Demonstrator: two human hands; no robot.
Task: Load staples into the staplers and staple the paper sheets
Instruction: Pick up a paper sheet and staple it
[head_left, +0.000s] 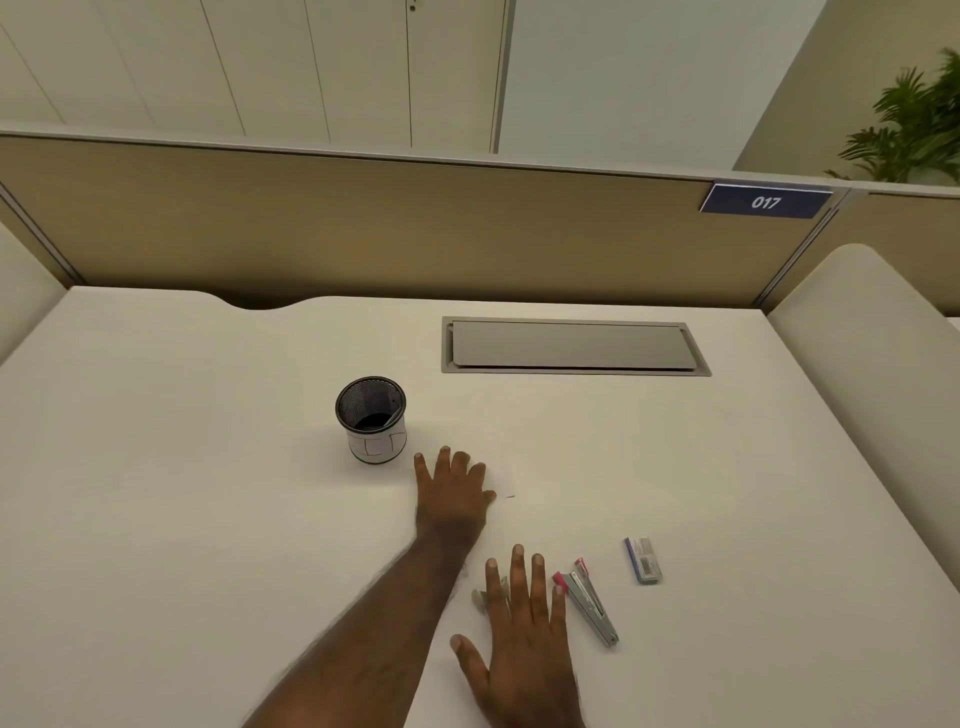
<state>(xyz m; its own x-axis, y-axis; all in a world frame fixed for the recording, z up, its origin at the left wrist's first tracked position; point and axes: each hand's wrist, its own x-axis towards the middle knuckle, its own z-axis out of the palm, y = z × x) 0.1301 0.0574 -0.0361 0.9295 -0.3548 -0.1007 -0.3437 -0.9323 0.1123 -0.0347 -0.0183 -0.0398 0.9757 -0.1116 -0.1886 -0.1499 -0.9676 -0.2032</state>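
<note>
Two hands are laid flat on the white desk (156, 467), both with fingers straight and spread, and nothing is pinched or gripped by either. The left hand (453, 496) is stretched forward, palm down, pressed on white paper sheets (519, 480) whose edges are barely told from the desk; a small dark mark (510, 497), perhaps a staple, is seen just right of its thumb. The right hand (524, 623) is placed nearer the viewer, palm down, and a small grey stapler (480, 597) is partly covered by its index and middle fingers, only the left end being shown beside the index finger. Whether that stapler is touched or merely overlapped cannot be told.

Just right of the right hand's little finger, an opened red-and-silver stapler (589, 603) is laid on the desk, its arms spread in a narrow V with the red tips pointed away. Further right, well apart from both hands, a small blue-and-white staple box (644, 559) is found lying flat.

Left of the left hand, close beside its little finger, a black mesh pen cup (371, 418) with a white paper wrap is stood upright. Beyond, a grey cable hatch (574, 345) is set into the desk, and a blue plate marked 017 (765, 201) is fixed on the beige partition (363, 223). A green plant (914, 124) is seen at the far right.
</note>
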